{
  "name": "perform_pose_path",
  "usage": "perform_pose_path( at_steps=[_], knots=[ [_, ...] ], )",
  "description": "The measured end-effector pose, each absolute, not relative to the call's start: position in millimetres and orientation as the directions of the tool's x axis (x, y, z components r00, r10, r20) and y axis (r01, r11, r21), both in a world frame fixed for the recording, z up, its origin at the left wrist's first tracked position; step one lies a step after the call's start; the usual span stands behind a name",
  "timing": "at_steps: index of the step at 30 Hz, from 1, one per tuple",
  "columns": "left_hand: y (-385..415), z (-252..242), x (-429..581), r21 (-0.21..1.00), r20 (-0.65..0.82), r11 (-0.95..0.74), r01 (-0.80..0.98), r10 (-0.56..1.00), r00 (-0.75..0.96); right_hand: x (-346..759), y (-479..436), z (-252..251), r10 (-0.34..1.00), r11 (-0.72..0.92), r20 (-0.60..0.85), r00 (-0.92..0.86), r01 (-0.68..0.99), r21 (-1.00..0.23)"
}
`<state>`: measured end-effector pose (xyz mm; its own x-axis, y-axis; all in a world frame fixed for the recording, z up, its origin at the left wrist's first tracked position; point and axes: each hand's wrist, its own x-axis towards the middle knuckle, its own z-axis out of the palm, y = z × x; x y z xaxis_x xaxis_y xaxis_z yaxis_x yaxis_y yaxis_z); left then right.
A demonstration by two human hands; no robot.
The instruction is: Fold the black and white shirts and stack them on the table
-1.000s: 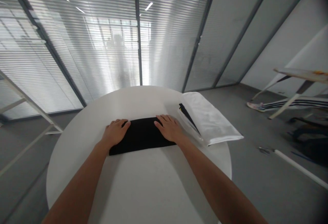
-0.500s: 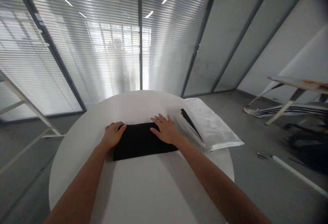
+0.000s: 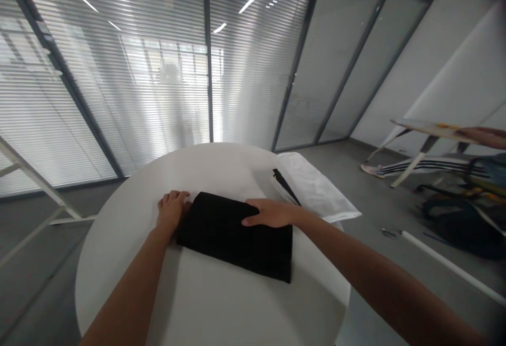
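Note:
A folded black cloth (image 3: 225,235), flat and roughly rectangular, lies at a slant on the round white table (image 3: 221,314). At its left edge is my left hand (image 3: 173,213), fingers bent and closed in against the edge; the tips are partly hidden there. My right hand (image 3: 272,213) grips the far right side, thumb on top, the other fingers mostly out of sight past the far edge. Just beyond my right hand rests a white plastic bag (image 3: 320,188), and a black strip (image 3: 286,185) with a little yellow shows at its left side.
Glass panels with blinds (image 3: 158,98) stand behind the table. A pale metal frame (image 3: 39,182) is at the left. On the right, a person's striped trouser leg (image 3: 427,165) shows beneath another table (image 3: 430,127), and a white pole (image 3: 446,264) lies on the floor.
The black cloth has turned clockwise, its right end coming nearer to me. My right hand has gone from lying spread on it to gripping its far right side. The view has shifted slightly right.

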<state>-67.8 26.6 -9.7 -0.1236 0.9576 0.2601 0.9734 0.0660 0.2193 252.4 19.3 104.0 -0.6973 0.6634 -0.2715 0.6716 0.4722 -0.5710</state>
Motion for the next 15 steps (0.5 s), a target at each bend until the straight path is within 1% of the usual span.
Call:
perform_pose_path(
  at_steps=[4, 8, 11, 13, 15],
  knots=[
    [23, -9, -65, 0.200, 0.262, 0.068, 0.977, 0.958, -0.121, 275, -7, 115, 0.774, 0.384, -0.179, -0.607, 0.675, -0.630],
    [22, -5, -61, 0.219, 0.242, 0.083, 0.972, 0.961, -0.137, 314, -21, 152, 0.857, 0.227, -0.107, -0.504, 0.556, -0.800],
    [23, -5, -61, 0.219, 0.229, 0.089, 0.972, 0.963, -0.140, 354, -18, 188, 0.947, 0.097, -0.062, -0.316, 0.463, -0.881],
    [24, -6, -62, 0.217, 0.232, 0.090, 0.972, 0.962, -0.141, 382, -8, 209, 0.984, 0.081, 0.017, -0.179, 0.358, -0.930],
    [25, -6, -63, 0.215, 0.231, 0.086, 0.973, 0.963, -0.137, 407, 6, 221, 0.999, 0.047, 0.039, -0.036, 0.246, -0.968]
  ],
)
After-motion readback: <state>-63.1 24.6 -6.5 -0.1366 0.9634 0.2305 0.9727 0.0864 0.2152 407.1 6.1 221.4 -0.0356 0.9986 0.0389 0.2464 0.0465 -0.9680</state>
